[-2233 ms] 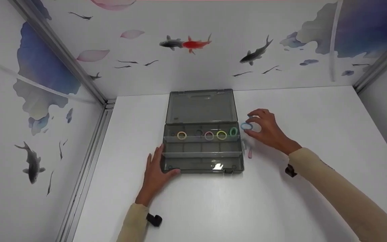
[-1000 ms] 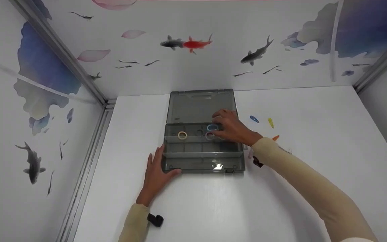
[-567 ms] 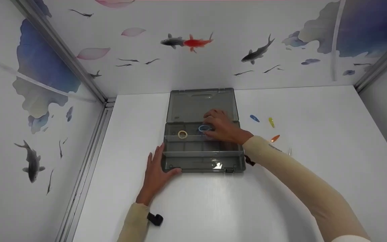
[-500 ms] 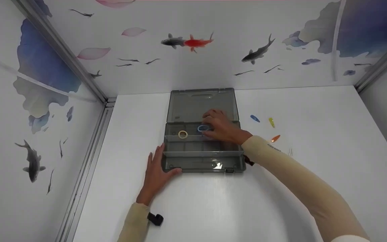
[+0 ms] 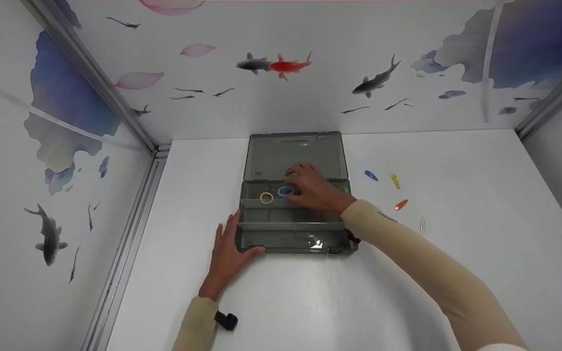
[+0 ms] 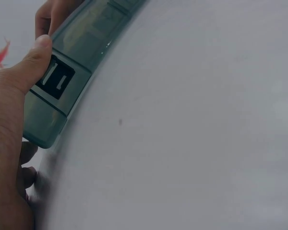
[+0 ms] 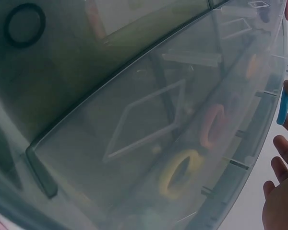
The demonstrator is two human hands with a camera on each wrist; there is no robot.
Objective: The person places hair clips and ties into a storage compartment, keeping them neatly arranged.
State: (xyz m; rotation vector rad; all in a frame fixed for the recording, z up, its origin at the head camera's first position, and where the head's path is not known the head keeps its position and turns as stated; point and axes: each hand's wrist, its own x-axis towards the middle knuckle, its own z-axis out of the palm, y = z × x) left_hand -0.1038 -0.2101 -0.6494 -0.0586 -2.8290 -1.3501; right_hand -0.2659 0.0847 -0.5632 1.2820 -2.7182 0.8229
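My right hand [image 5: 314, 191] pinches a light blue hair tie [image 5: 285, 191] over the back row of a smoky grey divided box [image 5: 267, 214]. In the right wrist view the blue hair tie [image 7: 282, 106] sits between thumb and fingertip. A cream-orange hair tie [image 5: 267, 198] lies in the back row left of it; a green one is partly visible at the right end. The right wrist view shows yellow [image 7: 181, 173] and pink [image 7: 212, 125] hair ties through the clear divider. My left hand [image 5: 227, 256] rests on the box's front left corner, fingers extended along its side, thumb at the front edge.
The box's lid [image 5: 293, 156] lies folded back towards the wall. Right of the box are a blue hair clip [image 5: 371, 175], a yellow clip [image 5: 395, 181], an orange clip [image 5: 401, 204] and a small pale clip [image 5: 423, 224] on the white table [image 5: 286, 302].
My right hand has carried the blue hair tie from right of the box leftward over the back row, still drifting left lately. My left hand stays at the box corner.
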